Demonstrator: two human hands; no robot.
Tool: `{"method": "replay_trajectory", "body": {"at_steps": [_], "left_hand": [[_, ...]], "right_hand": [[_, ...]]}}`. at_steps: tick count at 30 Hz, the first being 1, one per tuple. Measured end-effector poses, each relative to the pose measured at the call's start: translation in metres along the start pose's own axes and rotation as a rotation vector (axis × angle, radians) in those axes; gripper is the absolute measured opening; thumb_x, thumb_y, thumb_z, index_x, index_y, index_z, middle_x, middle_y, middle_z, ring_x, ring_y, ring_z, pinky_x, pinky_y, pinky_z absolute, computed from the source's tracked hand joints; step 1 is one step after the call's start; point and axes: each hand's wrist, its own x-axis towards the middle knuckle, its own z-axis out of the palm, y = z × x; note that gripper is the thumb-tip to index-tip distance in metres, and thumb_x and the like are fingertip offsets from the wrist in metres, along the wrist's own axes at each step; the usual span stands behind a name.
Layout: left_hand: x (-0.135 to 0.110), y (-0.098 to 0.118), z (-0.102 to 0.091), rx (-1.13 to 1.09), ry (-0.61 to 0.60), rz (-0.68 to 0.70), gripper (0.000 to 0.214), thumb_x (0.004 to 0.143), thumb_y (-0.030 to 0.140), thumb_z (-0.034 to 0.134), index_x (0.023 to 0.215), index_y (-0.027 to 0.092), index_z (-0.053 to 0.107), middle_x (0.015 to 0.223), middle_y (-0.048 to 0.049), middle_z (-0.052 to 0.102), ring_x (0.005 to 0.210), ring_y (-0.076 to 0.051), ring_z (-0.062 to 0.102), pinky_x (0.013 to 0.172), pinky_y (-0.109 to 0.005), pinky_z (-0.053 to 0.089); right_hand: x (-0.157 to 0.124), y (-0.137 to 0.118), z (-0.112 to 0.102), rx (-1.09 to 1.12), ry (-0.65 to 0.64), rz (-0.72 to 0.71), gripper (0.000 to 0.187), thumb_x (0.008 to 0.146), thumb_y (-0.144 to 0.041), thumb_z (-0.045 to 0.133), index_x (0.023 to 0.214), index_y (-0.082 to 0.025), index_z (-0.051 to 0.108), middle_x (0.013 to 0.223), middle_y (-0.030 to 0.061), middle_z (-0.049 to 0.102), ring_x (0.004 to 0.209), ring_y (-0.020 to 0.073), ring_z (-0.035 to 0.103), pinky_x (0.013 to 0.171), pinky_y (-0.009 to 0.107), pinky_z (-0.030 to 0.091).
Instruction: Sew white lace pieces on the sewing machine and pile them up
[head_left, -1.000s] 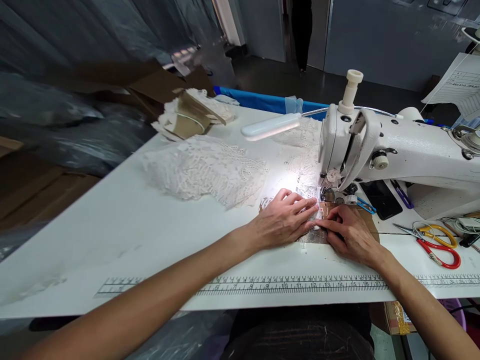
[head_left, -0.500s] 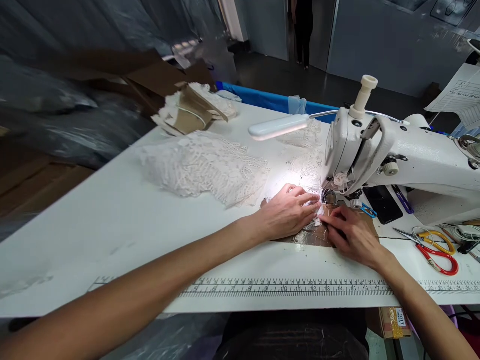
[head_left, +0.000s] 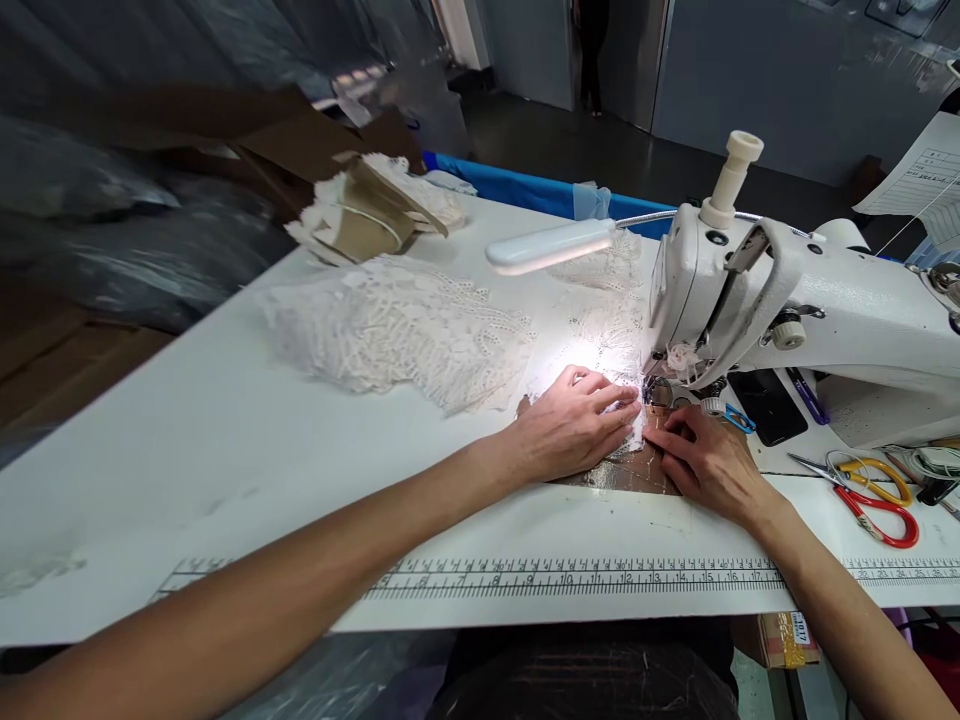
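Observation:
My left hand (head_left: 581, 422) lies palm down with its fingers stretched over a piece of white lace fabric (head_left: 634, 436), pressing it beside the needle area of a white sewing machine (head_left: 757, 300). To the right of that lace is my right hand (head_left: 701, 458), its fingers bent and drawn together, with the tips at the fabric's edge. The exact pinch is partly hidden. Beneath both hands shows a shiny brown plate (head_left: 634, 475). A larger heap of white lace (head_left: 405, 330) spreads over the table to the left, and more lies behind the needle.
A white lamp (head_left: 551, 247) lights the needle area. Right of my hand lie blue snips (head_left: 739, 418), a black phone (head_left: 768, 405) and red-and-yellow scissors (head_left: 870, 495). A printed ruler (head_left: 525, 578) runs along the table's front. A cardboard-wrapped lace bundle (head_left: 371, 215) sits farther back. A person (head_left: 592, 50) stands in the distance.
My right hand has shifted slightly right along the lace's edge. My left hand stays on the fabric. The whole view has tilted a little.

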Motion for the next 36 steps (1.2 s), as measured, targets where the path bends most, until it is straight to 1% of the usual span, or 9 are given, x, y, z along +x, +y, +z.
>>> {"method": "replay_trajectory", "body": {"at_steps": [5, 9, 12, 15, 20, 25, 30, 36], "left_hand": [[0.0, 0.001, 0.001, 0.007, -0.004, -0.012, 0.033, 0.105, 0.028, 0.034, 0.113, 0.018, 0.063, 0.118, -0.0096, 0.067, 0.09, -0.021, 0.058, 0.081, -0.04, 0.046], [0.0, 0.0, 0.002, 0.012, 0.012, -0.004, 0.033, 0.105, 0.027, 0.033, 0.113, 0.017, 0.063, 0.118, -0.0094, 0.067, 0.09, -0.022, 0.058, 0.084, -0.041, 0.047], [0.001, -0.002, 0.003, 0.017, -0.004, -0.009, 0.032, 0.105, 0.027, 0.033, 0.113, 0.017, 0.063, 0.118, -0.0089, 0.067, 0.091, -0.021, 0.058, 0.088, -0.042, 0.046], [0.003, -0.004, 0.003, 0.024, -0.018, -0.015, 0.032, 0.105, 0.028, 0.034, 0.111, 0.018, 0.064, 0.116, -0.0088, 0.067, 0.089, -0.02, 0.058, 0.091, -0.043, 0.045], [0.004, -0.006, 0.004, 0.022, 0.004, 0.014, 0.033, 0.105, 0.027, 0.034, 0.11, 0.016, 0.064, 0.112, -0.0096, 0.067, 0.087, -0.02, 0.058, 0.089, -0.042, 0.045], [0.004, -0.006, 0.003, -0.001, 0.013, 0.025, 0.032, 0.105, 0.026, 0.034, 0.11, 0.016, 0.064, 0.11, -0.0098, 0.068, 0.088, -0.021, 0.059, 0.091, -0.044, 0.044], [0.002, -0.007, 0.004, -0.008, 0.04, 0.024, 0.032, 0.105, 0.026, 0.035, 0.111, 0.016, 0.064, 0.108, -0.0094, 0.07, 0.09, -0.022, 0.06, 0.094, -0.046, 0.044], [0.001, -0.01, 0.006, -0.012, 0.066, 0.055, 0.033, 0.105, 0.027, 0.033, 0.115, 0.015, 0.063, 0.108, -0.0086, 0.071, 0.091, -0.022, 0.061, 0.096, -0.049, 0.042]], "right_hand": [[-0.001, -0.002, 0.0, 0.0, -0.012, 0.009, 0.029, 0.097, -0.023, 0.05, 0.118, -0.024, 0.069, 0.102, 0.0101, 0.06, 0.087, 0.0222, 0.057, 0.072, 0.036, 0.054], [0.0, -0.004, -0.001, -0.007, -0.008, 0.02, 0.028, 0.096, -0.021, 0.05, 0.117, -0.022, 0.068, 0.101, 0.0103, 0.061, 0.087, 0.0218, 0.057, 0.071, 0.034, 0.054], [0.002, -0.006, -0.002, -0.016, -0.015, 0.034, 0.028, 0.096, -0.021, 0.051, 0.118, -0.022, 0.068, 0.101, 0.0108, 0.061, 0.086, 0.022, 0.058, 0.069, 0.034, 0.054], [0.003, -0.008, -0.002, -0.017, -0.022, 0.058, 0.029, 0.095, -0.02, 0.051, 0.119, -0.022, 0.067, 0.1, 0.0111, 0.06, 0.086, 0.0228, 0.058, 0.068, 0.035, 0.054], [0.003, -0.009, 0.0, 0.01, -0.022, 0.076, 0.03, 0.095, -0.019, 0.05, 0.12, -0.022, 0.066, 0.101, 0.0117, 0.06, 0.088, 0.0237, 0.058, 0.071, 0.036, 0.055], [0.003, -0.01, 0.0, 0.019, 0.01, 0.068, 0.03, 0.094, -0.018, 0.048, 0.118, -0.021, 0.067, 0.103, 0.012, 0.06, 0.088, 0.0229, 0.058, 0.071, 0.035, 0.055], [0.005, -0.014, -0.001, 0.021, -0.024, 0.084, 0.03, 0.092, -0.015, 0.049, 0.116, -0.022, 0.066, 0.098, 0.0102, 0.06, 0.085, 0.0221, 0.057, 0.074, 0.036, 0.053], [0.007, -0.018, 0.001, 0.003, -0.037, 0.1, 0.032, 0.089, -0.013, 0.051, 0.116, -0.022, 0.065, 0.102, 0.0104, 0.059, 0.085, 0.0221, 0.054, 0.074, 0.036, 0.049]]}}
